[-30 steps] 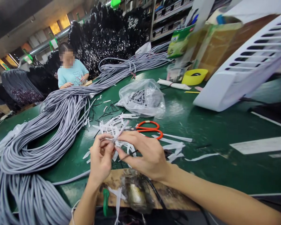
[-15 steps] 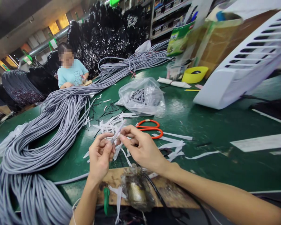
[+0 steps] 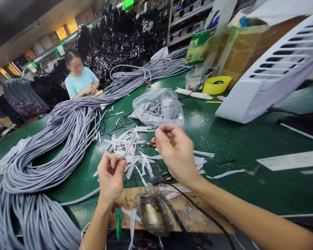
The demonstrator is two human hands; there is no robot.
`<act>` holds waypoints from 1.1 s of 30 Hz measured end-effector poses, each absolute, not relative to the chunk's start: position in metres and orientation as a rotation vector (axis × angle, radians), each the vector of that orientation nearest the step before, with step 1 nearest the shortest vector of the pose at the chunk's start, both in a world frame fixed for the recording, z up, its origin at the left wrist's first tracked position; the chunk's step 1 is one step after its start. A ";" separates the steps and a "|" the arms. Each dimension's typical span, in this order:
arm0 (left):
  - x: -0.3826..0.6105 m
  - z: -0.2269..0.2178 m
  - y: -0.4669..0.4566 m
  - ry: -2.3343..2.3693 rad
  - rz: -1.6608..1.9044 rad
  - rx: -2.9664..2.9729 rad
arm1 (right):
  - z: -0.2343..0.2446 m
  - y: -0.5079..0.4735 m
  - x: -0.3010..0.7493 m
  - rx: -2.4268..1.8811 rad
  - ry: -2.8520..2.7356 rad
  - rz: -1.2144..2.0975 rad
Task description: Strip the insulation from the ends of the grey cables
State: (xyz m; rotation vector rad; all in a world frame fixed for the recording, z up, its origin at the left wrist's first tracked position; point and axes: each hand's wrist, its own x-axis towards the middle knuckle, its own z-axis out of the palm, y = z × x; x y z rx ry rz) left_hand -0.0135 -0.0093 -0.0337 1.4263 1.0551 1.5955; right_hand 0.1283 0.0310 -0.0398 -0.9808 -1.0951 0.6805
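working at the green table point(image 3: 229, 139), beside the big grey cable bundle point(image 3: 78, 121), you seem to be preparing one cable's end. the clear bag point(image 3: 172, 104) lies beyond your hands. your right hand point(image 3: 159, 139) is half curled (its hold, if any, i can't tell), hiding most of the red scissors point(image 3: 154, 140). loose white strips point(image 3: 146, 165) clutter between. your left hand point(image 3: 122, 160) pinches the pale cable end point(image 3: 128, 148), tilted; the next move likely calls for steadiness there.

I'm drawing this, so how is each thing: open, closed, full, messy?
Left grip: pinching slim pale piece
Right grip: fingers curled, contents unclear
Orange scissors: mostly hidden, opening unclear
White strips: scattered
Grey cables: bundled, looped
Clear bag: holding grey pieces
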 end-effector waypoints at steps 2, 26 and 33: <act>-0.014 -0.034 -0.009 1.102 1.626 1.444 | -0.037 0.024 0.130 -0.971 -1.127 0.451; -0.014 -0.032 -0.015 1.437 1.761 1.834 | -0.034 0.013 0.130 -0.760 -1.718 -0.419; -0.013 -0.032 -0.015 1.466 1.784 1.924 | -0.034 0.012 0.131 -0.746 -1.738 -0.437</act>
